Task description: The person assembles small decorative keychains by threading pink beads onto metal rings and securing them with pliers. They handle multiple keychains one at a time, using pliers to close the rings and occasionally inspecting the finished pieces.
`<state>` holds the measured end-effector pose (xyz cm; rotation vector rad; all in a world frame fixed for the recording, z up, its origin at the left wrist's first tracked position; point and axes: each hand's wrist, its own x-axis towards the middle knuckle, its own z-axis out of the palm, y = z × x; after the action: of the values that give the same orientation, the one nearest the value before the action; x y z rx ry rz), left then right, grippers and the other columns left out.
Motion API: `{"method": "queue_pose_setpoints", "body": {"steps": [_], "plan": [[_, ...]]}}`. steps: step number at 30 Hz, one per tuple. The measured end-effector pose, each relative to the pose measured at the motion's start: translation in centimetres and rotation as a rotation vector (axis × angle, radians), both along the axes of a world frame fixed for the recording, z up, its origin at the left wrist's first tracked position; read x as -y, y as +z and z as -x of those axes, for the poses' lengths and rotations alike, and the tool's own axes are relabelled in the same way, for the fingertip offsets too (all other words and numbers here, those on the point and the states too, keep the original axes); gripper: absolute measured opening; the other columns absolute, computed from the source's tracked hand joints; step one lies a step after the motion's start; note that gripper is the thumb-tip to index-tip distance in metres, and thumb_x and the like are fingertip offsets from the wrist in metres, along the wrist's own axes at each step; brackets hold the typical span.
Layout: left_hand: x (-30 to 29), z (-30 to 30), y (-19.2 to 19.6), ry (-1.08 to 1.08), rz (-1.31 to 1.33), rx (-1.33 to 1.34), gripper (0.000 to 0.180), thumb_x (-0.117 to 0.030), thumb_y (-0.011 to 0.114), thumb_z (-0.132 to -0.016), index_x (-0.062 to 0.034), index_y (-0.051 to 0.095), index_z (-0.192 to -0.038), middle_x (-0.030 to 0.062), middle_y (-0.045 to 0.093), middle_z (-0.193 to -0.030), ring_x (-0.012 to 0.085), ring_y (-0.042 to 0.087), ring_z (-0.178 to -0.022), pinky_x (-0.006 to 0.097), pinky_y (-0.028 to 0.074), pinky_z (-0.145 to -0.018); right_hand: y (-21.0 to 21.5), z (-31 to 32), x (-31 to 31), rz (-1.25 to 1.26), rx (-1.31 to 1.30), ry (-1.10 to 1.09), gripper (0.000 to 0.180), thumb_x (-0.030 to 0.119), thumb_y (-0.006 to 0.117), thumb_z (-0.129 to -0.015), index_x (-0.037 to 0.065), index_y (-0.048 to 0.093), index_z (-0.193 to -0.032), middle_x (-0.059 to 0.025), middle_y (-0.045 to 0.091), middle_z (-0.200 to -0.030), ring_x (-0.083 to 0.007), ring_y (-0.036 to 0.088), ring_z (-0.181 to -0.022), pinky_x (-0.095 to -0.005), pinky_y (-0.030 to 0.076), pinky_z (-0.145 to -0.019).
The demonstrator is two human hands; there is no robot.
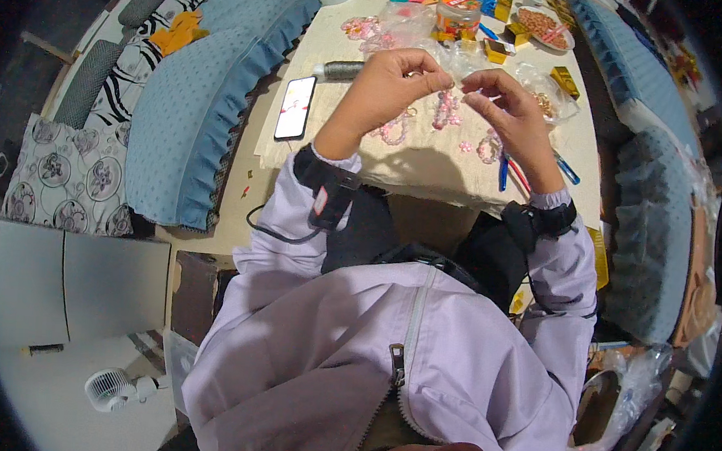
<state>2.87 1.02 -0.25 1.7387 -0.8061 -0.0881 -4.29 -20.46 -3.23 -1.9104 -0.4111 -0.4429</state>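
Note:
Above the pale cloth on the table, my left hand is closed in a pinch, thumb against fingertip. A pink beaded strand appears to hang from those fingertips. Close by on the right, my right hand is pinched too; anything between its fingers is too small to name. Below my left hand lies a pink beaded loop, and a second beaded loop rests under my right hand. A small pink flower-shaped piece sits between the loops.
Left of my hands are a phone with a lit screen and a dark spool of thread. Pens lie at right. Farther back stand a clear tub and a plate of small beads. Blue-covered seats flank the table.

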Motion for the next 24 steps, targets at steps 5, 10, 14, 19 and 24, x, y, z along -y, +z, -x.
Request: {"method": "queue_pose_setpoints", "body": {"steps": [5, 10, 14, 19, 24], "plan": [[0.8, 1.2, -2.5, -0.018, 0.103, -0.091, 0.021, -0.021, 0.070, -0.091, -0.0001, 0.067, -0.092, -0.0006, 0.065, -0.077, 0.0052, 0.055, -0.071, 0.022, 0.045, -0.063, 1.5, 1.0, -2.5, 0.021, -0.072, -0.069, 0.016, 0.017, 0.070, -0.089, 0.003, 0.065, -0.094, -0.0011, 0.066, -0.080, -0.0078, 0.057, -0.070, -0.0234, 0.045, -0.063], [2.3, 1.0, -8.6, 0.076, 0.229, -0.164, 0.019, -0.020, 0.059, -0.097, -0.0020, 0.063, -0.101, -0.0012, 0.063, -0.084, 0.0045, 0.053, -0.075, 0.019, 0.044, -0.069, 1.5, 1.6, -2.2, 0.068, -0.081, -0.145, 0.013, 0.014, 0.068, -0.090, 0.001, 0.064, -0.092, -0.0015, 0.064, -0.079, -0.0067, 0.056, -0.069, -0.0225, 0.044, -0.061], [2.7, 0.5, -13.6, 0.180, -0.020, -0.149, 0.015, -0.015, 0.050, -0.098, -0.0045, 0.061, -0.101, 0.0003, 0.057, -0.075, 0.0077, 0.049, -0.061, 0.025, 0.042, -0.055, 2.1, 2.4, -1.2, 0.085, -0.085, -0.148, 0.012, 0.014, 0.066, -0.092, 0.002, 0.063, -0.093, 0.0003, 0.062, -0.082, -0.0052, 0.053, -0.071, -0.0215, 0.042, -0.064], [3.0, -0.1, -15.9, 0.250, -0.126, -0.094, 0.014, -0.012, 0.053, -0.093, -0.0047, 0.063, -0.101, 0.0044, 0.059, -0.075, 0.0131, 0.055, -0.062, 0.030, 0.043, -0.055, 2.1, 2.9, -0.4, 0.095, -0.089, -0.194, 0.012, 0.013, 0.067, -0.091, 0.002, 0.063, -0.093, -0.0011, 0.062, -0.083, -0.0059, 0.055, -0.073, -0.0216, 0.044, -0.066], [2.9, -1.3, -15.1, 0.362, -0.160, 0.243, 0.012, -0.010, 0.060, -0.087, -0.0047, 0.069, -0.094, 0.0129, 0.065, -0.090, 0.0282, 0.061, -0.088, 0.038, 0.048, -0.078, 1.8, 3.0, -0.1, 0.096, -0.070, -0.231, 0.011, 0.011, 0.068, -0.090, 0.002, 0.064, -0.092, -0.0003, 0.063, -0.080, -0.0041, 0.053, -0.068, -0.0211, 0.041, -0.059]]}}
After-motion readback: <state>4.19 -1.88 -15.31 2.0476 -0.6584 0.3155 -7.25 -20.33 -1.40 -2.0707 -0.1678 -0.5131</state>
